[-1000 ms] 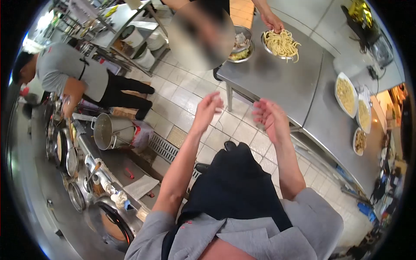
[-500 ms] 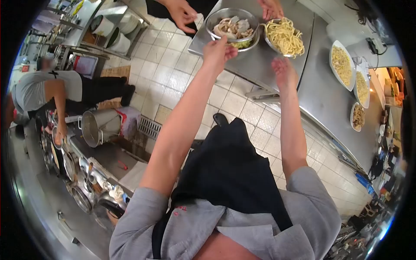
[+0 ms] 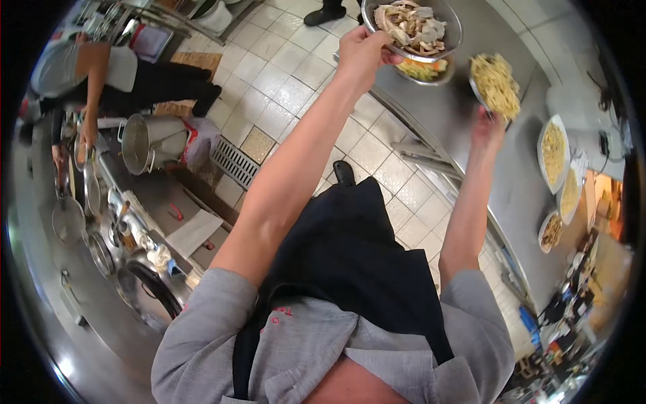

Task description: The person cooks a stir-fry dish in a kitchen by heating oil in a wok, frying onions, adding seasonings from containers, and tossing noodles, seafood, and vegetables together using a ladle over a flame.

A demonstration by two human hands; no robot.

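My left hand [image 3: 361,57] is closed on the near rim of a metal bowl [image 3: 455,35] holding pale sliced meat or seafood pieces [image 3: 409,28]. This bowl is raised above a second metal bowl [image 3: 436,81] of chopped green and orange vegetables [image 3: 418,68], which it partly covers. My right hand [image 3: 489,129], slightly blurred, grips the near edge of another metal bowl [image 3: 478,95] heaped with thick yellow noodles [image 3: 496,82]; its fingers are partly hidden under the bowl.
The steel counter [image 3: 498,158] carries a white plate of noodles [image 3: 553,153], another noodle dish [image 3: 570,195] and a smaller dish of brown food [image 3: 551,231]. At left, a co-worker [image 3: 111,67] bends over pans [image 3: 68,219]. A large pot [image 3: 158,143] stands near the tiled floor [image 3: 272,71].
My left hand has taken hold of the meat bowl and raised it; my right hand has closed on the noodle bowl. Another person's hands have left the view. The view has shifted.
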